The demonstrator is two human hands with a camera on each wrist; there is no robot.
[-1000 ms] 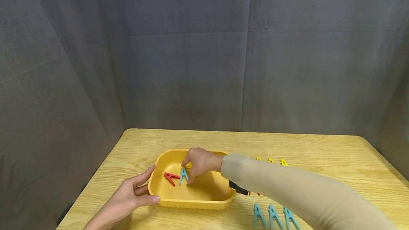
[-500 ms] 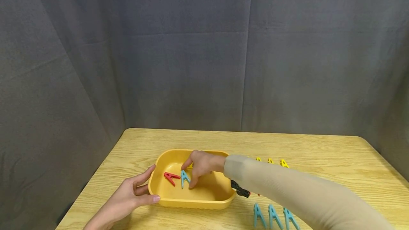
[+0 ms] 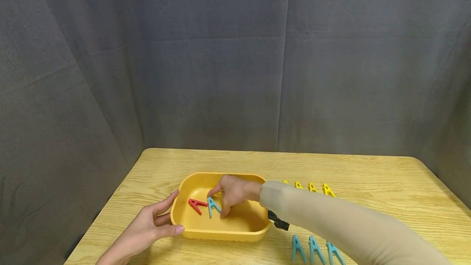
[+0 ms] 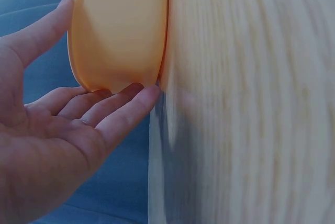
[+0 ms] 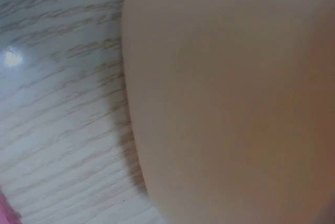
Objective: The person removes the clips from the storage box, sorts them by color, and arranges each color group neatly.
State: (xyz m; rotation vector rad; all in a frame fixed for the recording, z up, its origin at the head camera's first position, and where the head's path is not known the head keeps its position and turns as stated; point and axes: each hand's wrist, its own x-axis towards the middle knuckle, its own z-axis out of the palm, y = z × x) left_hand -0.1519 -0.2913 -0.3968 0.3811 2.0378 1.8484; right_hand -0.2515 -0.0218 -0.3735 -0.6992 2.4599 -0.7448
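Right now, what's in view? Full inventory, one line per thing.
tub: 1, yellow-orange, table left-centre
red peg: 1, in tub
blue peg: 1, in tub, at right fingertips
blue pegs: 3, row on table, near edge
yellow pegs: at least 4, row right of tub, partly hidden by sleeve
table: 1, light wood
curtain: grey, behind
left hand: fingers straight against tub's left end
right hand: in tub, touching blue peg

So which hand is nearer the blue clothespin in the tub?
Right. The right hand reaches into the yellow tub, fingertips at the blue clothespin; the left hand rests against the tub's outer left wall.
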